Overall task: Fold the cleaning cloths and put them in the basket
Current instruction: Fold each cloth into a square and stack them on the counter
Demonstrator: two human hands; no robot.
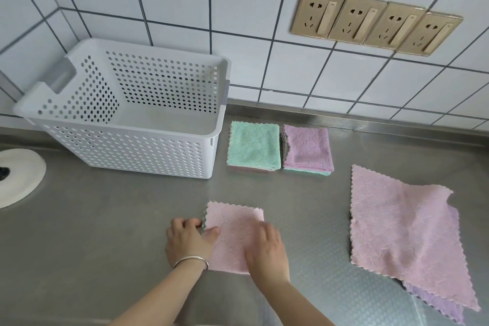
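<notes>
Your two hands are on the pink cloth (232, 233) near the front edge of the tabletop (105, 233), about mid-width. It is already folded down to a small square, with a sliver of green at its left edge.

Left hand (186, 239): fingers curled at the cloth's left edge, thumb laid over the top. It looks like a pinching grip on that edge, though the fingertips are partly tucked under, so take that as a reading. There is a bracelet (190, 261) on that wrist.

Right hand (266, 247): released, lying flat over the cloth's right half, pressing rather than grasping. The hand is slightly blurred.

The cloth sits directly under both hands, its far edge poking out beyond your fingers.

Right of you, near the tabletop's front-right corner: a loose pile of unfolded cloths (404, 235), pink on top, a purple one showing beneath. Those are still to fold; I cannot tell how many.

Farther back, toward the wall: two folded stacks side by side, a green-topped stack (253, 146) just beside the basket's right wall, a purple-topped stack (308, 147) touching or nearly touching it on the right.

Far left: the basket (127, 151), white and perforated. No cloth is visible inside.

Judgement: folding is well advanced, loading has not begun.
</notes>
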